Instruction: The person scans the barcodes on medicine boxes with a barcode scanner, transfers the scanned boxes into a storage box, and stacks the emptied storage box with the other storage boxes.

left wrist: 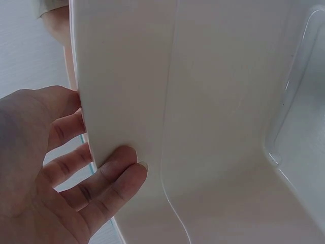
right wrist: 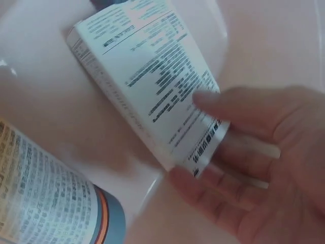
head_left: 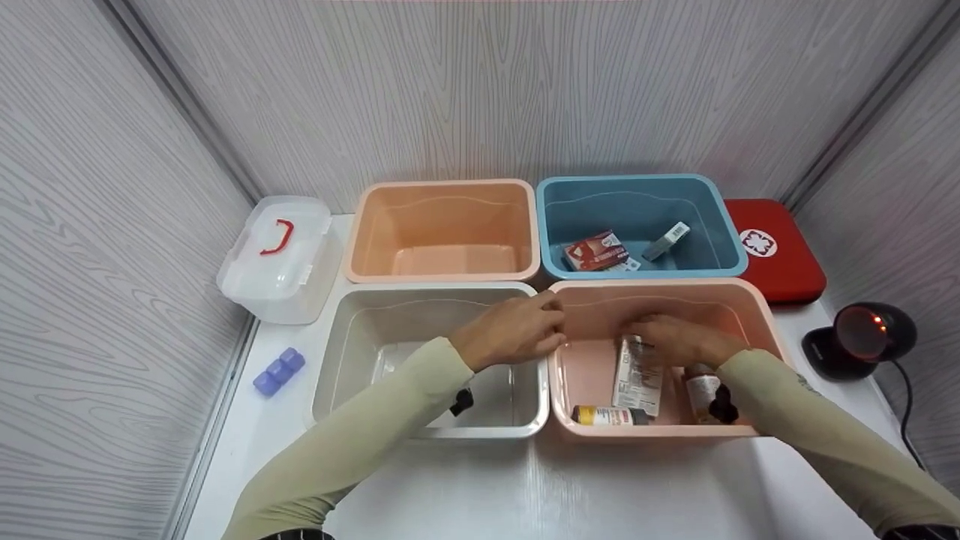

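Note:
In the head view my right hand (head_left: 686, 341) reaches into the front right pink bin (head_left: 667, 431). It pinches the end of a white printed medicine box (right wrist: 147, 81), its thumb over the printed face and its fingers at the end and edge. A yellow and white bottle (head_left: 609, 415) lies below the box. Another bottle (head_left: 703, 390) with a white label lies under my right wrist. My left hand (head_left: 514, 330) hangs loosely at the right rim of the front left grey-white bin (left wrist: 218, 101), two fingertips inside its wall and the others outside it.
Behind stand an orange bin (head_left: 442, 279) and a blue bin (head_left: 641, 274) holding a red box (head_left: 596, 251) and a small grey-white box (head_left: 666, 241). To the left are a clear lidded case (head_left: 274, 262) and a purple pill case (head_left: 279, 372); to the right, a red case (head_left: 784, 255) and black corded device (head_left: 862, 337).

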Demonstrator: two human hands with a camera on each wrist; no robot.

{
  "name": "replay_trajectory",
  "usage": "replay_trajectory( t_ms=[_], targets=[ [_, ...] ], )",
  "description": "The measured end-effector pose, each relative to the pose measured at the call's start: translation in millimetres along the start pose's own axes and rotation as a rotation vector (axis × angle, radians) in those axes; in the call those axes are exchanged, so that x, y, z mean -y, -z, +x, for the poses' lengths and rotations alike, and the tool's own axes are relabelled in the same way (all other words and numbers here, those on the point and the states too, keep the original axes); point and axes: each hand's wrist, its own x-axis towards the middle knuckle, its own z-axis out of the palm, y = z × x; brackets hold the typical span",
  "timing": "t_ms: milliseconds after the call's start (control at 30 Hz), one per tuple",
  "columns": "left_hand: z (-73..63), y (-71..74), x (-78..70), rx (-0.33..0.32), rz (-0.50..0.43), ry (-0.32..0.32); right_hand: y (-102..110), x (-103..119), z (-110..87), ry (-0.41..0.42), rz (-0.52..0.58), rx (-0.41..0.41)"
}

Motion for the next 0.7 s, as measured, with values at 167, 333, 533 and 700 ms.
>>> replay_trajectory(
  t_ms=[167, 333, 533, 700],
  targets=[
    [-0.7, 0.2, 0.3, -0.007, 0.014, -0.014, 8.5, 1.1, -12.8, 0.108, -0.067, -0.07],
    [-1.5, -1.7, 1.6, -0.038, 0.037, -0.03, 26.6, 4.0, -27.5, 0.175, 0.014, -0.073],
    [-1.0, -2.5, 1.2, -0.039, 0.013, -0.029, 43.6, 9.8, -45.5, 0.26, 0.114, -0.151],
    [-1.2, -2.0, 1.1, -0.026, 0.008, -0.02, 54.2, 18.8, -56.8, 0.318, 0.152, -0.278]
  ],
)
